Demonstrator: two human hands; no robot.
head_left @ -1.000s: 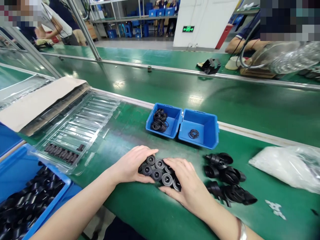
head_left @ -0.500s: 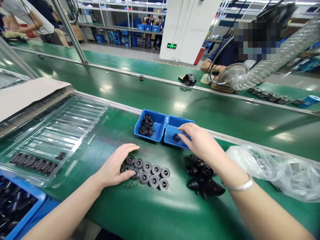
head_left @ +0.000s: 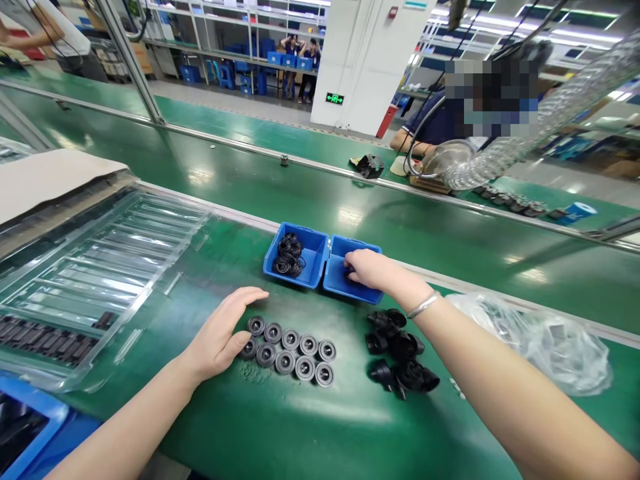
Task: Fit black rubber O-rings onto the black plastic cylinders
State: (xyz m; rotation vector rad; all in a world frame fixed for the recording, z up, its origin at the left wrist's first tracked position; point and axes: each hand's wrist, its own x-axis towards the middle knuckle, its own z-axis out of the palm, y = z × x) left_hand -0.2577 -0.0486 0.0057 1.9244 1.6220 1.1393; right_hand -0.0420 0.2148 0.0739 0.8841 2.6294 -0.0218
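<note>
My left hand (head_left: 220, 333) rests at the left end of two rows of round black parts (head_left: 285, 362) with ring-shaped rims. Its fingers are stretched out and the thumb is apart from them, beside the nearest part. Inside the right blue bin (head_left: 345, 291), my right hand (head_left: 369, 268) has its fingers bent together, pointing down. They cover most of a small dark item on the bin floor; what is between the fingertips is hidden. Black rings (head_left: 290, 255) lie bundled in the left blue bin (head_left: 314, 280) alongside.
Black funnel-like parts (head_left: 400, 347) are piled below my right forearm. A clear plastic bag (head_left: 565, 350) lies at right. On the left are a clear divided tray (head_left: 115, 267) and a blue crate (head_left: 47, 427). Across the bench, a person (head_left: 430, 127) sits behind a transparent hose (head_left: 540, 140).
My right hand has lowered into the right bin and its fingers have come together over the small dark item. My left hand has shifted slightly left, its thumb withdrawn from over the round parts.
</note>
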